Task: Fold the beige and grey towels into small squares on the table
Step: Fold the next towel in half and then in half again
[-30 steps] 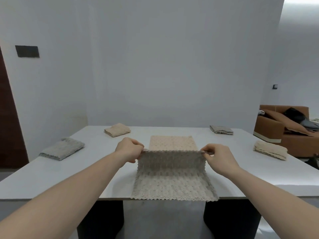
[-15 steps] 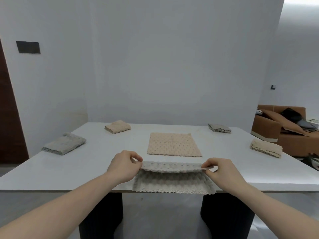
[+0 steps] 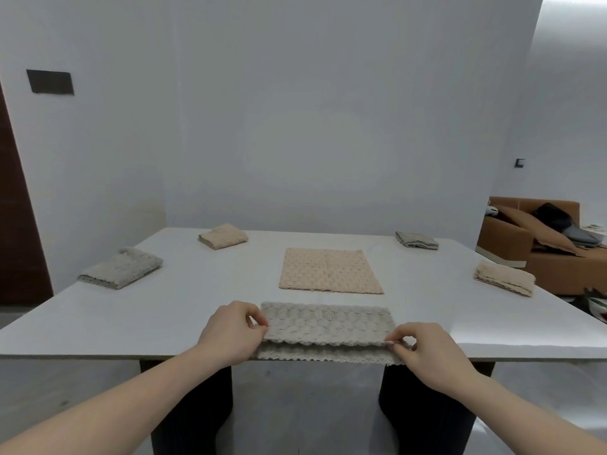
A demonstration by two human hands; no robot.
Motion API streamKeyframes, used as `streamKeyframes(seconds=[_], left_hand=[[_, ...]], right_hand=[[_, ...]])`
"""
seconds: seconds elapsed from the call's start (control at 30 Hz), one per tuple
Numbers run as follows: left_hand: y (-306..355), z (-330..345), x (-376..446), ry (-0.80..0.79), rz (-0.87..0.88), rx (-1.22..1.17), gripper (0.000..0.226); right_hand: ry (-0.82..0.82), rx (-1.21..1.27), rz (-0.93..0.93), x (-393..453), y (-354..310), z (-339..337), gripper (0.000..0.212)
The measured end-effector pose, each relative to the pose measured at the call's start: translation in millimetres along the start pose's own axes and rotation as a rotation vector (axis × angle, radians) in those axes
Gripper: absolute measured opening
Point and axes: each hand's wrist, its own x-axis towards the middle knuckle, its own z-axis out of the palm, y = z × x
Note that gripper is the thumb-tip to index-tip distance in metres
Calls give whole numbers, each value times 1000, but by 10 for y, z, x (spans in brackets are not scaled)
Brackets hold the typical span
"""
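Note:
A grey textured towel [image 3: 328, 330] lies folded in half at the near edge of the white table [image 3: 131, 316], its lower layer showing just below the top one and overhanging the edge slightly. My left hand [image 3: 233, 333] pinches the top layer's near left corner. My right hand [image 3: 423, 353] pinches the near right corner. Beyond it a beige towel [image 3: 330, 271] lies flat and square in the table's middle.
Folded towels sit around the table: a grey one [image 3: 121, 268] at the left, a beige one [image 3: 223, 236] at the back left, a grey one [image 3: 416, 240] at the back right, a beige one [image 3: 504, 279] at the right. A brown sofa [image 3: 538, 244] stands beyond the table's right side.
Both hands brought the grey towel's far edge down toward me, laying the top layer flat over the lower one at the table's near edge. The beige towel behind is now uncovered.

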Motion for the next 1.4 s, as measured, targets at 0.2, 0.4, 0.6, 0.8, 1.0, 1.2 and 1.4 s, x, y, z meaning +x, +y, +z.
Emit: streamKeyframes(seconds=[0.2, 0.4, 0.6, 0.8, 1.0, 1.2, 1.4], left_hand=[[-47, 59, -13, -6, 20, 32, 13], [-60, 121, -22, -11, 46, 79, 23], [61, 95, -26, -37, 56, 101, 26], [413, 83, 88, 40, 154, 82, 12], [569, 545, 365, -250, 314, 320, 58], [485, 931, 490, -394, 300, 462, 69], [475, 1013, 772, -373, 290, 475, 72]], right_hand=[[5, -7, -15, -39, 9, 3, 9], [-38, -51, -58, -62, 49, 65, 11], [-62, -86, -44, -61, -50, -24, 33], [51, -7, -10, 206, -279, -13, 37], [-192, -93, 103, 559, -530, 429, 65], [-342, -263, 167, 649, -465, 686, 72], [-334, -262, 150, 912, -300, 715, 72]])
